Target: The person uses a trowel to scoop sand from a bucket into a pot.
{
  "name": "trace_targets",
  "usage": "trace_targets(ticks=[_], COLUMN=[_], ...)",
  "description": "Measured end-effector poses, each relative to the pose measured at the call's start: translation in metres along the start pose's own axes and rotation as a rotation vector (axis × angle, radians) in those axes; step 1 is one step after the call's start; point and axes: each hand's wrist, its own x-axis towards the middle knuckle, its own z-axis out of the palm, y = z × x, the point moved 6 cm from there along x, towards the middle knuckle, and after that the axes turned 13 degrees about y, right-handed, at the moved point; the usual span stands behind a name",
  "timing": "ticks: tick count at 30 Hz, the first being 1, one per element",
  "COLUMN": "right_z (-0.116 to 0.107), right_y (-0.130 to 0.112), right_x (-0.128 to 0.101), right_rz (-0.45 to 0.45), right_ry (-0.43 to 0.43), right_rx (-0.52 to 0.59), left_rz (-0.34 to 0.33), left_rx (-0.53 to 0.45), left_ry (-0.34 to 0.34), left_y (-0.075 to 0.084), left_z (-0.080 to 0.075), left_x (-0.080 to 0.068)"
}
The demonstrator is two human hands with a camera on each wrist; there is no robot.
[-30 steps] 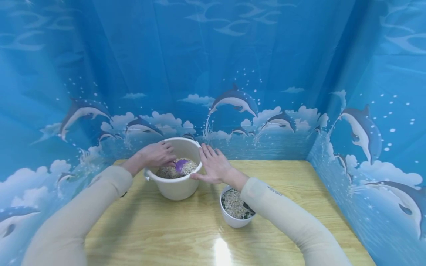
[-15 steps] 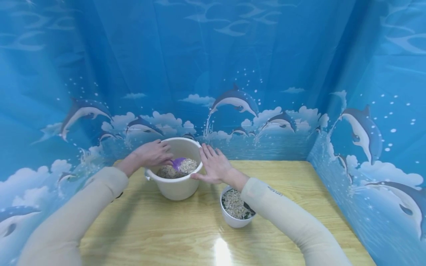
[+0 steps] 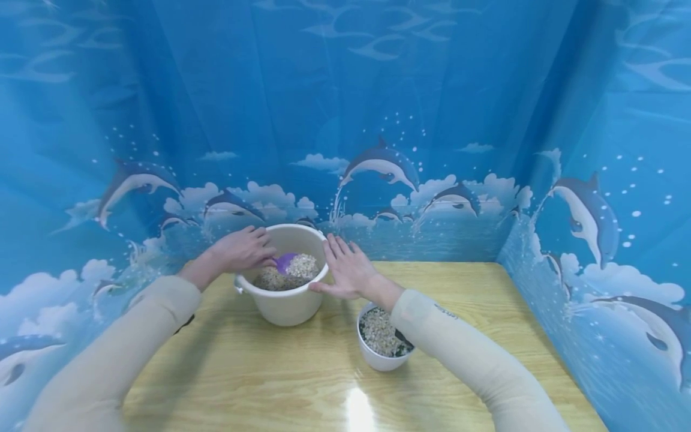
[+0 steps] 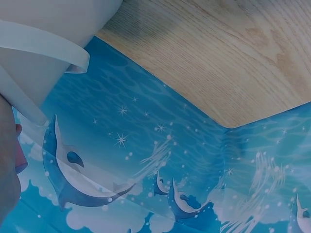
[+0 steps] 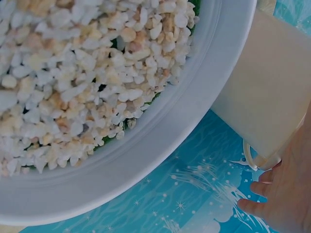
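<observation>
My left hand (image 3: 245, 249) grips the handle of a purple scoop (image 3: 284, 263) inside a cream bucket (image 3: 286, 311). Pale gravel (image 3: 302, 266) heaps up in the scoop, over the darker gravel lower in the bucket. In the left wrist view only a sliver of that hand (image 4: 6, 160) shows at the left edge, beside the bucket (image 4: 29, 73). My right hand (image 3: 348, 267) rests on the bucket's right rim, fingers straight. Under the right forearm stands a white pot (image 3: 382, 362) full of pale stones (image 3: 380, 330); green bits show among the stones (image 5: 97, 82) in the right wrist view.
Both containers stand on a wood-grain table (image 3: 270, 378), the bucket near its back left corner. A blue dolphin-printed curtain (image 3: 345, 120) encloses the back and both sides. The bucket's white carrying handle (image 4: 43, 41) hangs down its side in the left wrist view.
My left hand has drawn back slightly left and up, and the purple scoop now shows a heap of pale gravel in it. The right hand and the white pot stay put.
</observation>
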Motion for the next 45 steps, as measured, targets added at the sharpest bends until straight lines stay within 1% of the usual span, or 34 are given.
trace_targets(ticks=[4,8,11,17,23,30,38,45], right_z=[0.0,0.0,0.0,0.0,0.0,0.0,-0.001,0.0], right_y=[0.0,-0.001,-0.001,-0.001,-0.001,-0.001,0.0,0.001], right_x=[0.0,0.0,0.0,0.0,0.0,0.0,0.0,0.0], right_rz=[0.003,0.005,0.006,0.009,0.007,0.008,0.008,0.01], right_ry=[-0.002,-0.005,-0.009,-0.014,-0.015,-0.013,-0.02,-0.027], right_rx=[0.009,0.015,0.015,0.022,0.025,0.024,0.032,0.035], left_rz=[-0.013,-0.043,-0.055,-0.069,-0.091,-0.096,-0.094,-0.091], left_rx=[-0.005,-0.006,0.011,0.052,0.056,0.064,0.064,0.073], left_ry=[0.009,-0.003,-0.003,0.026,0.054,0.066,0.114,0.114], left_y=[-0.001,-0.003,-0.004,-0.004,-0.004,-0.004,-0.003,-0.001], left_z=[-0.002,-0.002,-0.002,-0.005,-0.008,-0.006,-0.008,-0.01], left_x=[-0.002,-0.005,-0.007,-0.009,-0.012,-0.016,-0.02,-0.022])
